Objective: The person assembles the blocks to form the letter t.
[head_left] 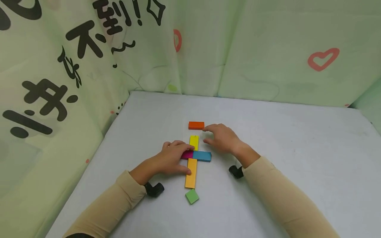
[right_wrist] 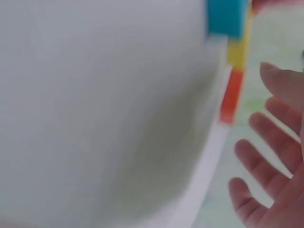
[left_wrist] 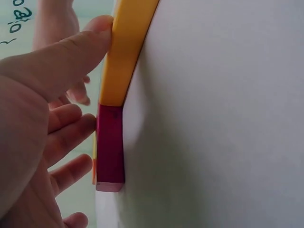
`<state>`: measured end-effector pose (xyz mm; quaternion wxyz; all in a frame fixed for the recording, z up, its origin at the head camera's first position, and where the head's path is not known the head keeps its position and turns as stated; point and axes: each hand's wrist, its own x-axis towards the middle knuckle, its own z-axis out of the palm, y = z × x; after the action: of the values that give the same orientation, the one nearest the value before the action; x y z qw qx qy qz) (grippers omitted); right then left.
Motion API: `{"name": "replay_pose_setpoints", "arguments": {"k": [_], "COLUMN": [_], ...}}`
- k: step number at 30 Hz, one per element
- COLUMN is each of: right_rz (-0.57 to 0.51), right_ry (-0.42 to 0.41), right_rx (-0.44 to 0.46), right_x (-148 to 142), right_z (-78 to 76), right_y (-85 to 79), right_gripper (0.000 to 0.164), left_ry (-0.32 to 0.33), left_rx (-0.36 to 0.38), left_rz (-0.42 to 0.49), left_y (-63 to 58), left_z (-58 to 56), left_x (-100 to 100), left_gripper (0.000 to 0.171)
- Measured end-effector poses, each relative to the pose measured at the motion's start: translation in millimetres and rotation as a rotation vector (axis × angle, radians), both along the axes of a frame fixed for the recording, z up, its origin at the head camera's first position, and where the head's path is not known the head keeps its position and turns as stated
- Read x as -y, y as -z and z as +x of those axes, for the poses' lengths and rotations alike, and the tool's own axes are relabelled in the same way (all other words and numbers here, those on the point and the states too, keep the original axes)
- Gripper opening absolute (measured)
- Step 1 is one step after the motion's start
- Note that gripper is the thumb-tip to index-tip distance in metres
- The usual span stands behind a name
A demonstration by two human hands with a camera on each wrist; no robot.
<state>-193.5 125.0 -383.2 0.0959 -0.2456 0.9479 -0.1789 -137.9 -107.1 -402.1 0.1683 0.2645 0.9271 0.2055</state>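
My left hand (head_left: 172,158) reaches over a cross of flat blocks. Its thumb rests at the edge of the long orange-yellow block (head_left: 191,177), and its fingers, apart from one another, lie over the magenta block (left_wrist: 110,147). One fingertip comes up to the yellow block (head_left: 194,142). To the right of the magenta piece lies the blue block (head_left: 203,156), end to end with it. My right hand (head_left: 223,138) hovers with fingers loosely spread and nothing between them, fingertips close by the right end of the red-orange block (head_left: 196,125), which lies crosswise beyond the yellow one.
A small green square block (head_left: 191,196) lies turned cornerwise at the near end of the orange-yellow block. All the blocks are on a white table (head_left: 297,158). Pale green curtains (head_left: 268,49) with printed characters and hearts stand behind and at the left.
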Motion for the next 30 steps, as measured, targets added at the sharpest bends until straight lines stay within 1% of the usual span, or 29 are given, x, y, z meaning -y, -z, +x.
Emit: {"name": "replay_pose_setpoints", "arguments": {"k": [4,8,18,27,30], "right_rz": [0.022,0.03,0.027,0.03,0.03], "right_ry": [0.038,0.056,0.08,0.09,0.08], "right_rx": [0.005,0.018,0.059,0.078,0.076], "right_x": [-2.5,1.5,16.6,24.2,26.5], "right_z": [-24.8,-38.7,-50.7,-59.8,-63.4], "right_y": [5.5,8.7,11.0,10.5,9.8], "right_gripper": [0.047,0.048,0.047,0.046,0.046], "left_ry": [0.002,-0.006,0.009,0.021,0.027], "left_rx": [-0.003,0.003,-0.009,-0.013,-0.018], "left_rz": [-0.024,-0.033,-0.054,-0.067,-0.074], "left_y": [-4.8,-5.8,-3.7,-8.0,-9.2], "left_z": [-0.6,-0.3,-1.8,-1.4,-1.7], "left_x": [-1.8,-1.7,-1.8,-2.4,-2.8], "left_gripper": [0.081,0.081,0.082,0.08,0.08]}}
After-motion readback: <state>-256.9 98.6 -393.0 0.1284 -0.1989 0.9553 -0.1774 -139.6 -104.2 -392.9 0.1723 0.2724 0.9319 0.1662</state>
